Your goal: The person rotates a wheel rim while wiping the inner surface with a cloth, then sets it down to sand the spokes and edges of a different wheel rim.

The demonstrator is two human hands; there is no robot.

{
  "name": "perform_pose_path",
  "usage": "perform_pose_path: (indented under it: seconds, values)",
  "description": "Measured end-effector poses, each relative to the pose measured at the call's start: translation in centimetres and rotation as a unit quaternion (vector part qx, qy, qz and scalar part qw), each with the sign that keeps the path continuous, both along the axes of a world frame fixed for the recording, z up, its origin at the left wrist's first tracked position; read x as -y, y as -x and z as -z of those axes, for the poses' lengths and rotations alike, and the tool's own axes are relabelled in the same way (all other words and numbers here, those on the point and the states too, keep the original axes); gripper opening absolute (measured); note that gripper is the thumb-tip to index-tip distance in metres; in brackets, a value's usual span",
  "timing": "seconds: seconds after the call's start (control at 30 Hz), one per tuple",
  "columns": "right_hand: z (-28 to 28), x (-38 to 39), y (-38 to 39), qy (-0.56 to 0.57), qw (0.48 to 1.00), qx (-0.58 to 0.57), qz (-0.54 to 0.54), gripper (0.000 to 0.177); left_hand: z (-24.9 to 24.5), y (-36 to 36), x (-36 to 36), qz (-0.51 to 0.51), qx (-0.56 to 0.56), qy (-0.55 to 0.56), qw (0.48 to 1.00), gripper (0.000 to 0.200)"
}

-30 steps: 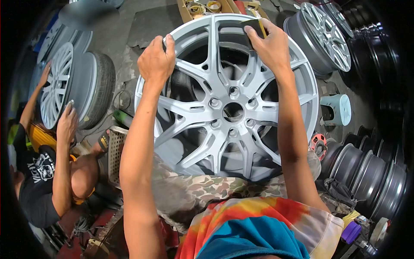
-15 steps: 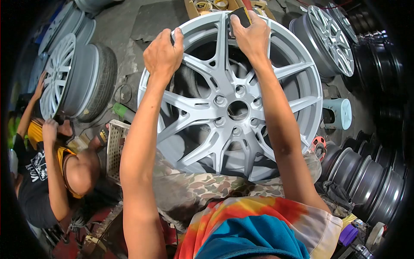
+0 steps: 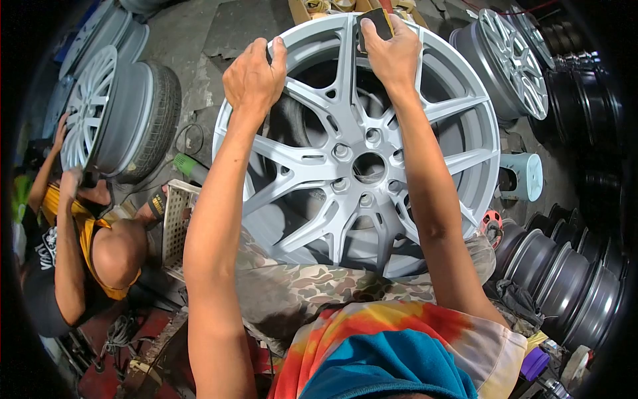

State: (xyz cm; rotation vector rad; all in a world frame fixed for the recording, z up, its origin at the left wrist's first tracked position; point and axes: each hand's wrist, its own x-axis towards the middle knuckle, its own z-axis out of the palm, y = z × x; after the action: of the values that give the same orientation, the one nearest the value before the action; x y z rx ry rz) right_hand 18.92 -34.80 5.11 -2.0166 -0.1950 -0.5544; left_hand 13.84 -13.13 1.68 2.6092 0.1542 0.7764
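A grey, multi-spoke alloy wheel point(image 3: 312, 157) lies face up before me, over my camouflage-clad legs. My left hand point(image 3: 254, 78) is curled over the wheel's outer rim at the upper left, its thumb on the near side. At the top of the wheel, my right hand point(image 3: 393, 56) pinches a dark sanding sponge point(image 3: 376, 24) with a yellowish edge between thumb and fingers. The sponge sits right at the rim, beside the end of the top spoke. Part of the rim is hidden under my hands.
A co-worker point(image 3: 73, 266) at the left handles another grey wheel point(image 3: 88, 110) beside a tyre point(image 3: 157, 120). A perforated crate point(image 3: 176, 229) stands near my left forearm. To the right are a light-blue bucket point(image 3: 528, 176) and stacked dark rims point(image 3: 565, 272). A cardboard box point(image 3: 300, 12) sits beyond the wheel.
My right hand and the sanding sponge have shifted slightly right along the rim. The wheel and my left hand moved a little in view. The co-worker leans lower, one hand higher on their wheel.
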Motion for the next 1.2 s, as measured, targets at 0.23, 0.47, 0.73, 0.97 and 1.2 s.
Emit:
perform_pose_path:
  seconds: [0.23, 0.47, 0.73, 0.97, 1.2]
  values:
    - [0.8, -1.1, 0.1, -0.106, 0.994, -0.003, -0.016, 0.029, 0.1, 0.0, 0.0, -0.004, 0.016, -0.016, 1.0, 0.042]
    - [1.9, -0.6, -0.9, -0.196, 0.977, 0.024, -0.081, 0.029, 0.0, 0.1, 0.1, -0.007, 0.017, -0.015, 1.0, 0.043]
    - [1.4, -0.4, 0.1, -0.123, 0.992, -0.001, -0.032, 0.027, 0.2, -0.1, 0.0, -0.006, 0.025, -0.018, 0.999, 0.042]
    - [0.7, -2.0, 1.1, -0.096, 0.994, 0.047, 0.008, 0.034, 0.3, -0.1, -0.2, -0.007, 0.01, 0.003, 1.0, 0.046]
    - [0.9, -1.7, 1.2, -0.022, 0.997, 0.067, 0.029, 0.032, 0.1, -0.1, -0.2, -0.005, 0.0, 0.006, 1.0, 0.048]
